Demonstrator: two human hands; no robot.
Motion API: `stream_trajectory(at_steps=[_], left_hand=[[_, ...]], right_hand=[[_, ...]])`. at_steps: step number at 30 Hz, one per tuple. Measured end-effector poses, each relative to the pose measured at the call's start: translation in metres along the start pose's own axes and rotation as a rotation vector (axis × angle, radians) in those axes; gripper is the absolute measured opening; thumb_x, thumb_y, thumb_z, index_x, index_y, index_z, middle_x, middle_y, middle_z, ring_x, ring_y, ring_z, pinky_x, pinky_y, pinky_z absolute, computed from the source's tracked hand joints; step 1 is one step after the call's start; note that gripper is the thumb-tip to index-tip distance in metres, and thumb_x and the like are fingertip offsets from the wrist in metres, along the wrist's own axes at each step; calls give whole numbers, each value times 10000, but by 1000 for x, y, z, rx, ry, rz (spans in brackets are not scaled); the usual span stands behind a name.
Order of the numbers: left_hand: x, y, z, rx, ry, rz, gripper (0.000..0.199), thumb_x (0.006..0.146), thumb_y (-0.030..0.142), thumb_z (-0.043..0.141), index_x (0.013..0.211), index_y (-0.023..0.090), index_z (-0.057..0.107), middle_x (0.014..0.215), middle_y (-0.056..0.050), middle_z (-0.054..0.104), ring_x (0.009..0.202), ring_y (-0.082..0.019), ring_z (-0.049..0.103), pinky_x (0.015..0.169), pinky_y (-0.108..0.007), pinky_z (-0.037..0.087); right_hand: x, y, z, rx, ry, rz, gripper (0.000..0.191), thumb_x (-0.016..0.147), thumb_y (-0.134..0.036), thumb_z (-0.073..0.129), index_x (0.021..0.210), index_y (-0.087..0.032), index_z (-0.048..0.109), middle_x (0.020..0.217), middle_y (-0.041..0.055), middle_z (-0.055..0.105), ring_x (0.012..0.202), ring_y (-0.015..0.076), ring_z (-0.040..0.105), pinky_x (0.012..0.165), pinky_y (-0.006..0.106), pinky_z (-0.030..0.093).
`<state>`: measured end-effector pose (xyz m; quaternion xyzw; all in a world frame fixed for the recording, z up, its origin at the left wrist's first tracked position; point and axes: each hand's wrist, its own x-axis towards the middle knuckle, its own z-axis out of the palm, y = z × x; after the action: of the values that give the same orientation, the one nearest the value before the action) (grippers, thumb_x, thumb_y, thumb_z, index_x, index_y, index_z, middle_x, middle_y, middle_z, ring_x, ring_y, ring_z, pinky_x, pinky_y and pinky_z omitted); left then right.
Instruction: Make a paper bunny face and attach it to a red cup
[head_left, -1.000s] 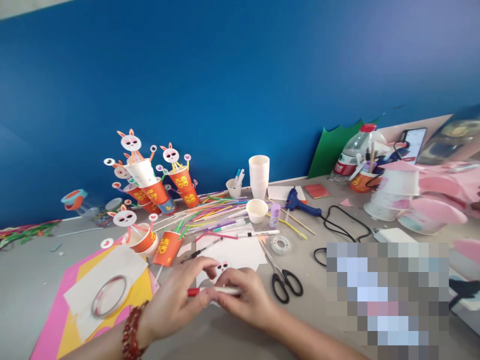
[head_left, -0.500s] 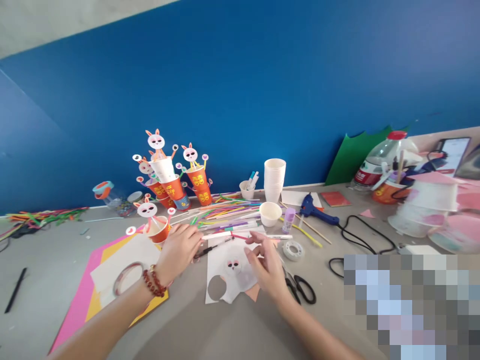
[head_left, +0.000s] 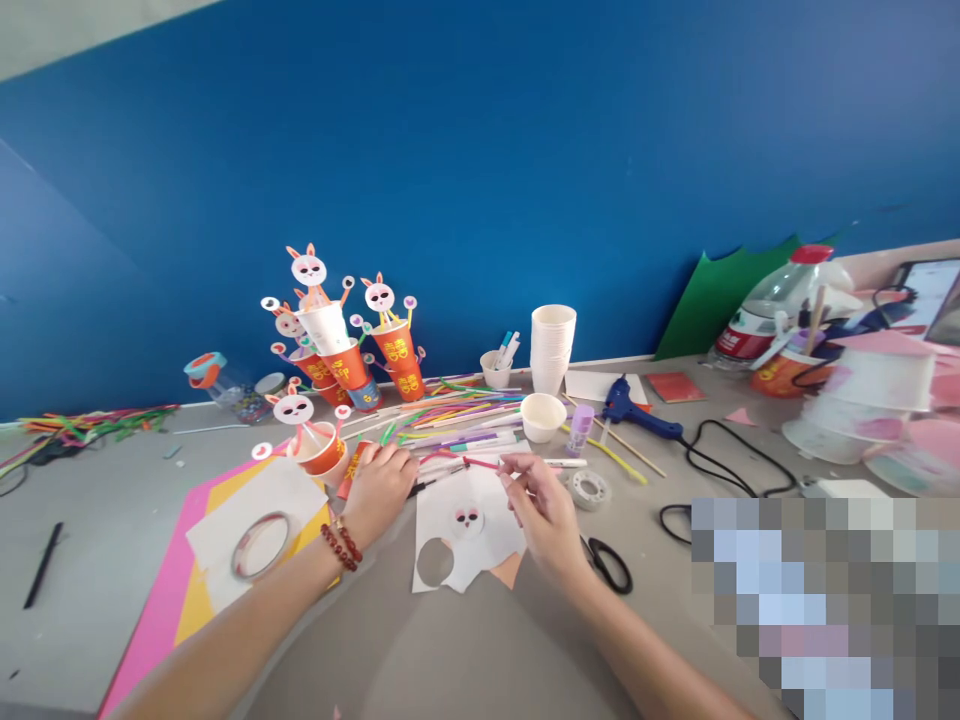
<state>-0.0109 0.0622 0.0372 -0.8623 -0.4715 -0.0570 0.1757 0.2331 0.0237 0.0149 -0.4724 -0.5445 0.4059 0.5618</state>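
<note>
My left hand (head_left: 381, 487) is closed near a red stick (head_left: 442, 457) and a black pen (head_left: 435, 483); what its fingers hold is hidden. A red paper cup (head_left: 358, 468) shows beside its knuckles. My right hand (head_left: 536, 500) pinches the end of a thin red strip (head_left: 482, 463). Between and below both hands lies white paper (head_left: 491, 510) with a round hole cut in it. A small round rabbit face (head_left: 467, 518) rests on that paper. Black scissors (head_left: 611, 565) lie partly under my right wrist.
Cups with rabbit figures (head_left: 322, 455) stand at the back left. Behind the hands are colored sticks (head_left: 450, 415), a small white cup (head_left: 542, 417) and stacked cups (head_left: 553, 350). A blue glue gun (head_left: 637, 415), tape roll (head_left: 589, 489) and bottle (head_left: 772, 310) are rightward.
My left hand has moved slightly right, and a red cup now shows beside it. My right hand's fingers have closed together at the red strip. The white marker between the hands is no longer visible there.
</note>
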Motion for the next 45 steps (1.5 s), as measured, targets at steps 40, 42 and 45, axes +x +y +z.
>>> stream_trajectory(at_steps=[40, 42, 45], left_hand=[[-13, 34, 11, -424, 20, -116, 178, 947, 282, 512, 1087, 203, 588, 1120, -85, 610, 1046, -261, 545, 895, -411, 419], [-10, 26, 8, -262, 13, -168, 185, 945, 216, 485, 1093, 197, 596, 1132, -93, 614, 1051, -274, 537, 878, -424, 415], [-7, 19, 8, -85, -23, -178, 223, 926, 143, 476, 1100, 186, 608, 1123, -106, 627, 1060, -288, 536, 879, -439, 411]], right_hand=[[1, 11, 3, -750, -453, -121, 124, 862, -130, 592, 963, -186, 637, 981, 74, 665, 907, 247, 637, 768, 344, 496], [1, 12, 4, -757, -447, -114, 121, 867, -136, 591, 965, -189, 639, 987, 74, 666, 908, 248, 637, 765, 344, 493], [1, 14, 4, -762, -451, -109, 123, 865, -131, 589, 961, -191, 638, 994, 73, 663, 900, 242, 636, 753, 336, 486]])
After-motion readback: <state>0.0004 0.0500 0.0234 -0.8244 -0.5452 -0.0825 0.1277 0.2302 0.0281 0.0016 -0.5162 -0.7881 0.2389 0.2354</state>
